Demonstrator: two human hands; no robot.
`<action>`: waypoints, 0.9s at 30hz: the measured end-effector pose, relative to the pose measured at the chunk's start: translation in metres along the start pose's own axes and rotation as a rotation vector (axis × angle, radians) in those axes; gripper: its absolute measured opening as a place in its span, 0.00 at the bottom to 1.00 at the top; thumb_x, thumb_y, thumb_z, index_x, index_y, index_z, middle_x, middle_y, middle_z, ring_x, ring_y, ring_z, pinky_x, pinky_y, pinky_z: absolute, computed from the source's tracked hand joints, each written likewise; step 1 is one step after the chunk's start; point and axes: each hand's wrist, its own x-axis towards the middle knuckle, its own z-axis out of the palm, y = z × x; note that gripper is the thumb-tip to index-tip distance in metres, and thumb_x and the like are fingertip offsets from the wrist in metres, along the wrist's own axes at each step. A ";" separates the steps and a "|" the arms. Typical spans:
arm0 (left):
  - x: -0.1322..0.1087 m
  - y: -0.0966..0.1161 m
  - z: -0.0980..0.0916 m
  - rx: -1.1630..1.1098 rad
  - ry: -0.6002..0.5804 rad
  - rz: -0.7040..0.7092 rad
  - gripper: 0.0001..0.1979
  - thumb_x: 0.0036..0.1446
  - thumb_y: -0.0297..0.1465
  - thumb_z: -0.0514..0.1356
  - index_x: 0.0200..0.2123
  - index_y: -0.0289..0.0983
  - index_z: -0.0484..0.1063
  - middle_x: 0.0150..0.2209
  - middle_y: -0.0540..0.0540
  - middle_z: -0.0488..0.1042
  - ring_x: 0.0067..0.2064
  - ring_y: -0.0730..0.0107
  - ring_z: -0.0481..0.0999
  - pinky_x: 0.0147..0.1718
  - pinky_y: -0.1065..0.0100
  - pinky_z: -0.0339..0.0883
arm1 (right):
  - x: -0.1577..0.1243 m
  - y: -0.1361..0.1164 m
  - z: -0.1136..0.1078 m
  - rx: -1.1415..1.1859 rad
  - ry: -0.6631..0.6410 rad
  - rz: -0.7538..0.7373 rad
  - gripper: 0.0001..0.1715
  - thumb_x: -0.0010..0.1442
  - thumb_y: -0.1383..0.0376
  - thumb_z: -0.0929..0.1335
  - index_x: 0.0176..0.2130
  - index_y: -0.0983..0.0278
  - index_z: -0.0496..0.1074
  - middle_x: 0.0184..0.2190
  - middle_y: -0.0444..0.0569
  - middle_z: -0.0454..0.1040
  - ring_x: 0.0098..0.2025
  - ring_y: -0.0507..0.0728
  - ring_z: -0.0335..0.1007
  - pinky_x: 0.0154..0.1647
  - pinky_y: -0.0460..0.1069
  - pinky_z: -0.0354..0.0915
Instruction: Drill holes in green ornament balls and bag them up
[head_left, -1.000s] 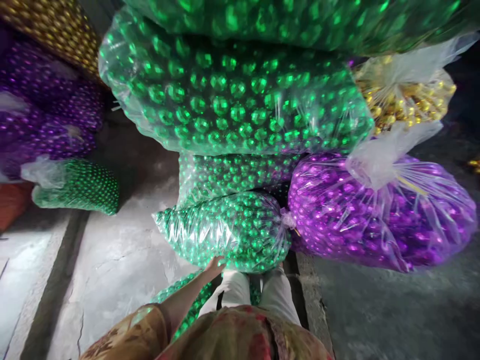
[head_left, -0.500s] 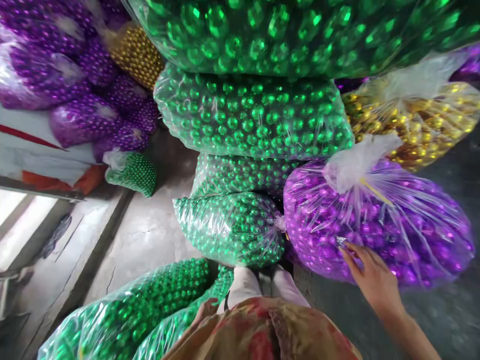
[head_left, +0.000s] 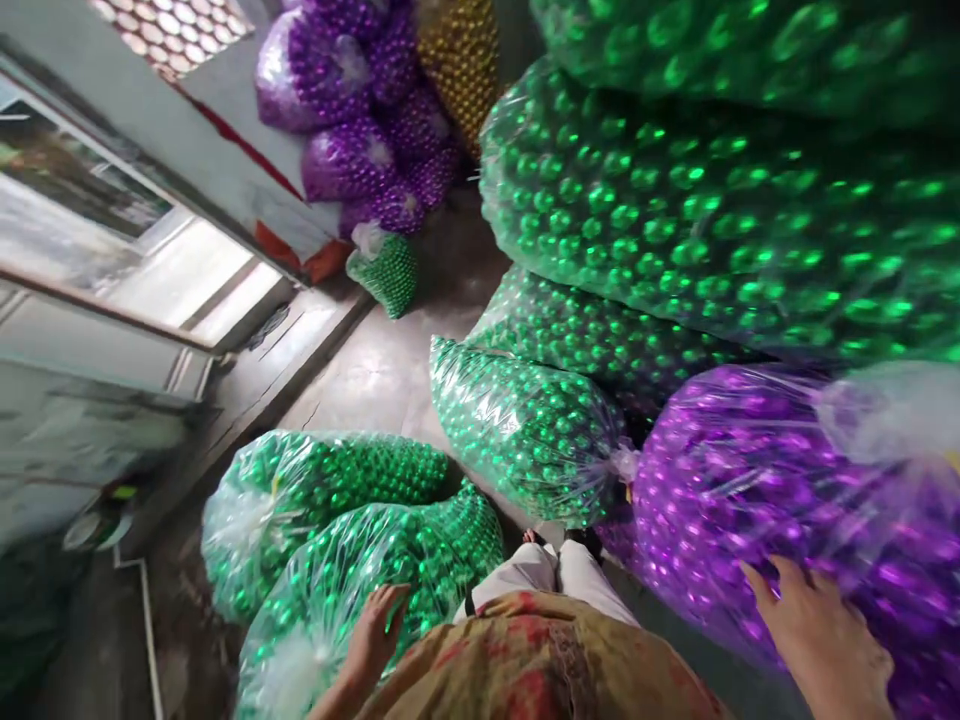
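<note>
On the right lies a large clear plastic bag of shiny purple beads (head_left: 720, 510). My right hand (head_left: 832, 625) is over its near side, fingers spread, with nothing visible in them. Whether the fingertips touch the plastic I cannot tell. At the lower left, my left hand (head_left: 379, 625) hovers by a tied bag of green beads (head_left: 352, 560), its fingers loosely bent and apart, holding nothing visible. Between the two hands, beyond my legs, rests another tied bag of green beads (head_left: 525, 430), its knot against the purple bag.
Big bags of green beads (head_left: 675, 210) are stacked at the upper right. Another green bag (head_left: 330, 470) lies on the left. Farther off are purple bags (head_left: 352, 150), a gold bag (head_left: 461, 70) and a small green bag (head_left: 386, 275). A doorway (head_left: 217, 290) opens at left.
The view has swung left, showing the doorway and more of the near green bags. My right hand's fingers have spread; the small silvery thing at their tips no longer shows. My left hand shows more.
</note>
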 end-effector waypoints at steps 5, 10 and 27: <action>-0.062 -0.031 -0.016 0.104 0.235 -0.099 0.18 0.62 0.37 0.51 0.52 0.46 0.72 0.60 0.41 0.65 0.65 0.51 0.60 0.60 0.48 0.62 | -0.001 -0.069 -0.003 -0.028 -0.176 -0.366 0.31 0.66 0.54 0.56 0.58 0.69 0.68 0.49 0.62 0.74 0.49 0.68 0.73 0.50 0.59 0.69; -0.124 -0.047 -0.006 0.190 0.287 -0.354 0.23 0.62 0.38 0.51 0.60 0.46 0.64 0.68 0.40 0.53 0.68 0.44 0.52 0.61 0.41 0.55 | -0.037 -0.141 0.021 -0.063 -0.390 -0.747 0.27 0.65 0.60 0.59 0.58 0.68 0.68 0.51 0.59 0.73 0.53 0.66 0.71 0.54 0.58 0.66; -0.165 -0.057 0.036 -0.239 0.328 -0.727 0.31 0.61 0.43 0.53 0.63 0.36 0.58 0.56 0.36 0.67 0.59 0.55 0.68 0.58 0.55 0.63 | -0.067 -0.162 0.087 -0.303 -0.535 -1.071 0.26 0.64 0.61 0.59 0.58 0.65 0.69 0.50 0.58 0.75 0.52 0.67 0.72 0.50 0.58 0.67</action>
